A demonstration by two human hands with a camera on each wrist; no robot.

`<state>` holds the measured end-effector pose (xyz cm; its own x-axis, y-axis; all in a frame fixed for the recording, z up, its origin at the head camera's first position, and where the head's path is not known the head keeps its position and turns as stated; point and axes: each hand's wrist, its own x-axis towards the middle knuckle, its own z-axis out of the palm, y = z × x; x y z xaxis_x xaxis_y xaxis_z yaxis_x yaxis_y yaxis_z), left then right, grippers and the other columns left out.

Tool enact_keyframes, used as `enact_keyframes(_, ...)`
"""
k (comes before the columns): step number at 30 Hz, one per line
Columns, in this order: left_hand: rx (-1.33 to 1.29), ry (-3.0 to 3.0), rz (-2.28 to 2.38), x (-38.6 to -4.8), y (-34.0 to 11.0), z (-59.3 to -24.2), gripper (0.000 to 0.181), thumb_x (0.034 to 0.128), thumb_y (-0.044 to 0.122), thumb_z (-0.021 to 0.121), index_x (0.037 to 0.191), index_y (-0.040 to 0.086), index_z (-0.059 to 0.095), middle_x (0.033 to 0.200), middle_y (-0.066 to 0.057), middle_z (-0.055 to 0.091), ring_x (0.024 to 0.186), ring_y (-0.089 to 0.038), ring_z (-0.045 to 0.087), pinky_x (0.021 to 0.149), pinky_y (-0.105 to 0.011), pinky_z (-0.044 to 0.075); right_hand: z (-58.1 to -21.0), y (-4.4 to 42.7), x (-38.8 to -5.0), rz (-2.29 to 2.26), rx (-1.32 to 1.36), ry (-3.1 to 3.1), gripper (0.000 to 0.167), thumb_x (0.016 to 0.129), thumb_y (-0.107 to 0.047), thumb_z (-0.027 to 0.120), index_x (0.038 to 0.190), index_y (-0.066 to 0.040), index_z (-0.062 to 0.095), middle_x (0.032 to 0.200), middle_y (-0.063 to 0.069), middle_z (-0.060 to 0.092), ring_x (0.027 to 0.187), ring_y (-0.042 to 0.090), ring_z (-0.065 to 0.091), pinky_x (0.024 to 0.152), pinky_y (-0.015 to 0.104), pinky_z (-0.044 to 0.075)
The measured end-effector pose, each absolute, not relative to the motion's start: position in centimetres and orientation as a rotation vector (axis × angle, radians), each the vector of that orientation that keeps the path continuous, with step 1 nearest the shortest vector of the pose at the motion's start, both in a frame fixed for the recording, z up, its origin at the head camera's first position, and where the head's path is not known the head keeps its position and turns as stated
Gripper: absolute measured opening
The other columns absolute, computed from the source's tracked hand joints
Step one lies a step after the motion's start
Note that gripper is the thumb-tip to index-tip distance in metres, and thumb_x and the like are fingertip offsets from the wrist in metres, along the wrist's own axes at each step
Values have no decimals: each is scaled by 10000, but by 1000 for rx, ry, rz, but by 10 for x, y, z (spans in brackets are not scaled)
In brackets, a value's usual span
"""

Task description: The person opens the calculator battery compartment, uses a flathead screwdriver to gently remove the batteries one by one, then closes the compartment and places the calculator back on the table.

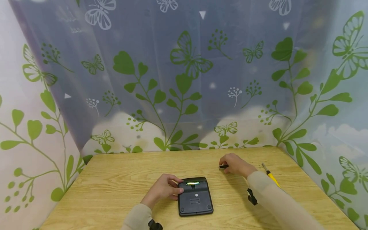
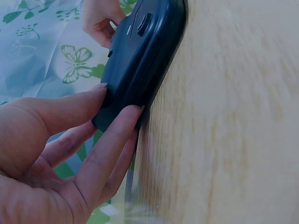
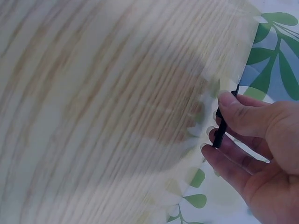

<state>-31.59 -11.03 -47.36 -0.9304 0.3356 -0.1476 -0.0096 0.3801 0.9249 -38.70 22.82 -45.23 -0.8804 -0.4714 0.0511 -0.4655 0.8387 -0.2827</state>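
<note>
A black calculator (image 1: 195, 204) lies on the table with its back up, showing round feet and a small label. At its far end is an uncovered battery slot with a shiny greenish battery (image 1: 192, 183) in it. My left hand (image 1: 165, 188) grips the calculator's left edge, thumb on top and fingers along the side, as the left wrist view also shows. Farther back and to the right, my right hand (image 1: 234, 164) pinches a small, thin black battery cover (image 3: 220, 130) between thumb and fingers, apart from the calculator.
A yellow and black screwdriver (image 1: 271, 177) lies on the wooden table (image 1: 120, 191), right of my right forearm. Tiny dark bits lie near its tip. A curtain (image 1: 184, 95) printed with leaves and butterflies hangs behind the table and along both sides.
</note>
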Motion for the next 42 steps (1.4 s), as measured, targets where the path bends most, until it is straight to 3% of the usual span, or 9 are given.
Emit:
enact_keyframes(7, 293, 2331, 1570, -315, -111, -473, 381, 864, -12, 806, 1234, 16, 722, 1026, -182, 660, 755, -186, 723, 680, -378, 681, -453, 227, -391, -413, -775, 3009, 237, 821, -19, 850, 1042, -17, 765, 992, 116, 733, 920, 263, 687, 812, 408, 624)
enact_keyframes(42, 293, 2329, 1576, -315, -110, -474, 385, 868, -14, 802, 1243, 14, 718, 1040, -185, 655, 766, -192, 718, 694, -385, 682, -462, 228, -394, -439, -752, 3033, 158, 849, -7, 819, 1006, -29, 817, 1010, 117, 789, 906, 277, 728, 810, 408, 648)
